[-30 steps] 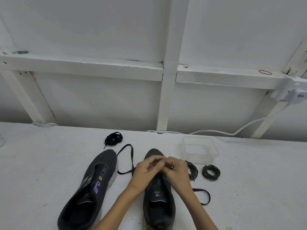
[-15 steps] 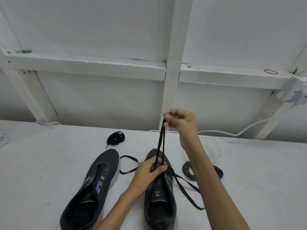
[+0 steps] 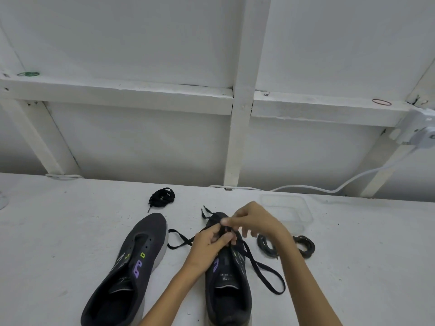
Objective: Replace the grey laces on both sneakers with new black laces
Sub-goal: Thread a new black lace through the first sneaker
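Two dark grey sneakers lie on the white table, toes pointing away. The left sneaker [image 3: 134, 267] has no lace in its eyelets. Over the toe end of the right sneaker [image 3: 227, 285] both hands meet. My left hand [image 3: 211, 243] pinches the black lace [image 3: 261, 271] at the eyelets. My right hand [image 3: 254, 221] pinches the same lace just above. One loop of the lace trails right of the shoe, another left. A bundled black lace [image 3: 162, 196] lies beyond the left sneaker. Two coiled grey laces [image 3: 267, 245] [image 3: 306, 247] lie right of the shoe.
A clear plastic container [image 3: 296, 209] stands behind my right hand. A white cable [image 3: 329, 188] runs along the table's back edge to a socket at the right. The white framed wall rises behind the table.
My right hand, which held the lace pulled high above the shoe, has come back down to the toe eyelets. The lace's loops now lie slack on both sides.
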